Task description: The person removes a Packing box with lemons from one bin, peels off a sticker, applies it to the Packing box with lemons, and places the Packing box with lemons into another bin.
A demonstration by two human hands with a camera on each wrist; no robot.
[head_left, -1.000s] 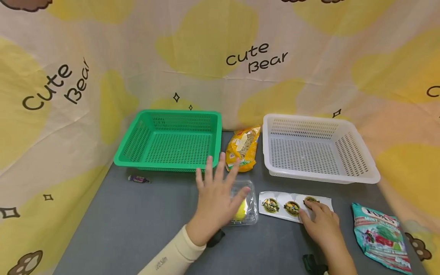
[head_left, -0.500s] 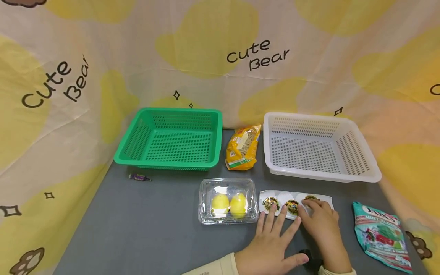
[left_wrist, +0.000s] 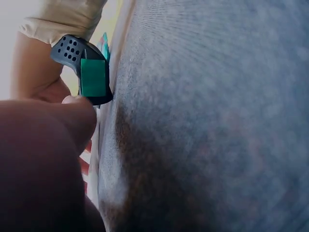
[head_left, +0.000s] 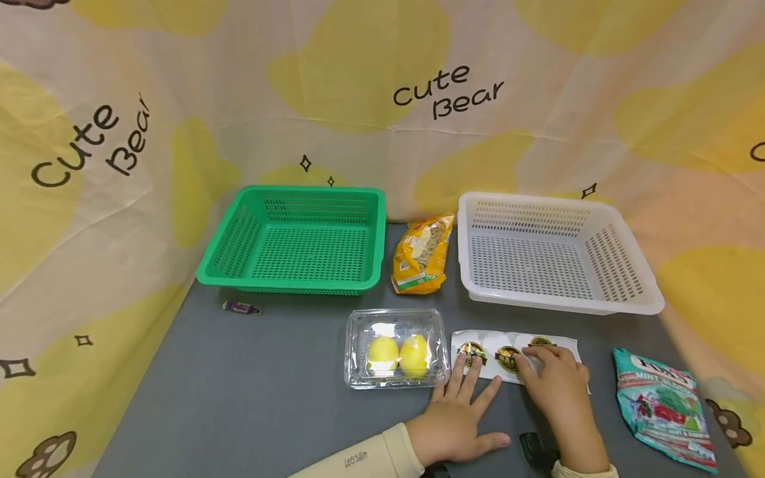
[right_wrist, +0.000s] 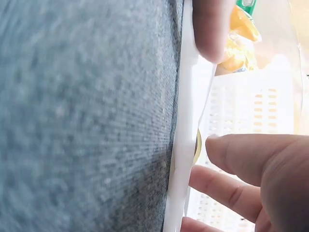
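A white sheet of round stickers (head_left: 491, 340) with black-and-gold printing lies on the grey table in the head view. My left hand (head_left: 448, 425) spreads its fingers over its left part, the fingertips at the leftmost sticker. On the sheet's right part, my right hand (head_left: 558, 392) rests with slightly bent fingers, partly covering the rightmost sticker. The right wrist view shows fingertips touching the sheet (right_wrist: 188, 106) while the thumb (right_wrist: 222, 147) is apart from them. To the left stands a clear plastic box (head_left: 352, 362) with two yellow lemon-like fruits (head_left: 382, 355).
At the back are a green basket (head_left: 293, 285) and a white basket (head_left: 556, 304), with an orange bag (head_left: 421, 259) between them. A teal bag of mints (head_left: 663, 411) lies at the right. Near the green basket is a purple-wrapped candy (head_left: 242, 307).
My left hand has come down from above the plastic box, swung right and forward of my right hand, then shifted slightly left onto the sticker sheet. My right hand has stayed nearly still.
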